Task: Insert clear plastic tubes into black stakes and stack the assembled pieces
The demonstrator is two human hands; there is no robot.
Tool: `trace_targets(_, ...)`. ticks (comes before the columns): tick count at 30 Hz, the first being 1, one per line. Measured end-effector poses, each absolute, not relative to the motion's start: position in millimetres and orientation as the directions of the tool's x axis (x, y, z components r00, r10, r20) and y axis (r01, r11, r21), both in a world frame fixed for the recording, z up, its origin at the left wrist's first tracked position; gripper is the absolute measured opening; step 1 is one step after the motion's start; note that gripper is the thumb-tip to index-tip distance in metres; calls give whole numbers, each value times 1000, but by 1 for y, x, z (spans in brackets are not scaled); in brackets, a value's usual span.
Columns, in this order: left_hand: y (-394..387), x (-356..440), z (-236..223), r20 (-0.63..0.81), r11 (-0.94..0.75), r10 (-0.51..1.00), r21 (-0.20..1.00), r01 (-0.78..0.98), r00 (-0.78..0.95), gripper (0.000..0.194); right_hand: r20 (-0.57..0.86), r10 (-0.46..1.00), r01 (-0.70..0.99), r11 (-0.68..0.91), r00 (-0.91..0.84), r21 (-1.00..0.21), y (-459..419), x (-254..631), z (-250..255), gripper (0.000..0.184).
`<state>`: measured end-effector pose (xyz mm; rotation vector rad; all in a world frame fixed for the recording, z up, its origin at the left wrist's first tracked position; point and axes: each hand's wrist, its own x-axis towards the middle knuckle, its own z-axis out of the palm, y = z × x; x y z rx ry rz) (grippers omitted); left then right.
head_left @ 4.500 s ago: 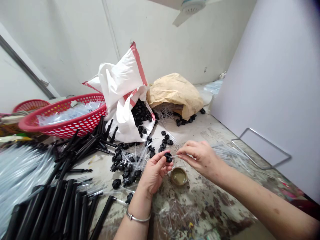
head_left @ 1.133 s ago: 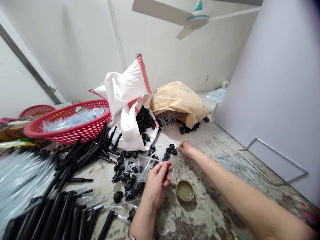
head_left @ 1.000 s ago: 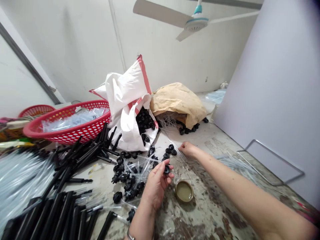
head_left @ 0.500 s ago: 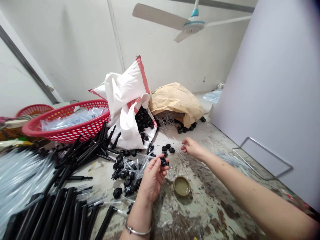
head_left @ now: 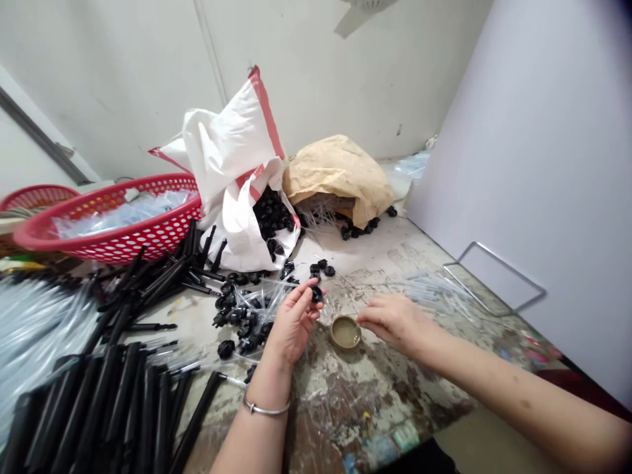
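My left hand (head_left: pixel 292 320) pinches a small black plastic cap (head_left: pixel 316 294) between thumb and fingertips, just above the worn tabletop (head_left: pixel 395 395). My right hand (head_left: pixel 392 320) is beside a small round dish of olive liquid (head_left: pixel 345 332), fingers curled in a pinch at its right rim. What that pinch holds is too thin to make out. Loose black caps (head_left: pixel 320 267) and thin clear tubes (head_left: pixel 266 297) lie just beyond my left hand.
A white and red sack (head_left: pixel 237 171) spills black caps. A brown paper bag (head_left: pixel 340 178) lies behind. A red basket (head_left: pixel 108 224) of clear tubes stands at left. Black tubes (head_left: pixel 113 395) are heaped at front left. A wire frame (head_left: pixel 494 276) leans against the right wall.
My right hand has drawn back from the loose caps and tubes to the dish's rim. My left hand keeps its cap. The view has tilted down.
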<state>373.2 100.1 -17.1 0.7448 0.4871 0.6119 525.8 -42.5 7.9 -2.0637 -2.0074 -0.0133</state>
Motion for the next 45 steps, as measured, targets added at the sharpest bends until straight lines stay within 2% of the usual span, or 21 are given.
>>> trace_targets(2,100,373,-17,-193,580,661,745,-330,725,32,229,973,998,4,10,-60,-40,521,8,18)
trace_targets(4,99,374,-16,-196,586,654,742,-325,731,32,262,965,1000,2,-5,11,-38,517,9,18)
trace_targets(6,98,374,-15,-205,596,646,737,-319,735,33,282,959,999,14,-25,39,-37,515,10,20)
trace_targets(8,98,374,-14,-212,607,641,728,-319,737,33,293,956,1000,22,-27,19,-37,515,12,21)
trace_targets(10,97,374,-13,-214,623,633,712,-324,744,33,312,950,996,-2,28,-84,-37,517,18,20)
trace_targets(14,96,373,-13,-202,659,601,673,-337,773,34,311,928,875,-32,205,-483,-35,518,40,18)
trace_targets(16,95,374,-13,-189,667,592,661,-344,784,34,318,922,822,0,220,-570,-30,517,49,17)
trace_targets(18,94,374,-12,-181,669,586,659,-345,790,34,342,919,837,22,199,-547,-24,515,53,17)
trace_targets(26,90,373,-8,-217,680,562,670,-297,798,36,455,885,969,21,96,-245,-12,511,49,20)
trace_targets(33,88,374,-9,-214,664,551,698,-268,806,36,501,866,994,41,16,-101,-13,506,52,27)
trace_targets(36,88,374,-9,-215,656,552,709,-260,805,36,513,858,994,67,-13,-88,-12,506,50,29)
trace_targets(45,87,374,-13,-206,650,561,709,-273,802,33,454,891,978,104,-12,-179,-2,502,39,26)
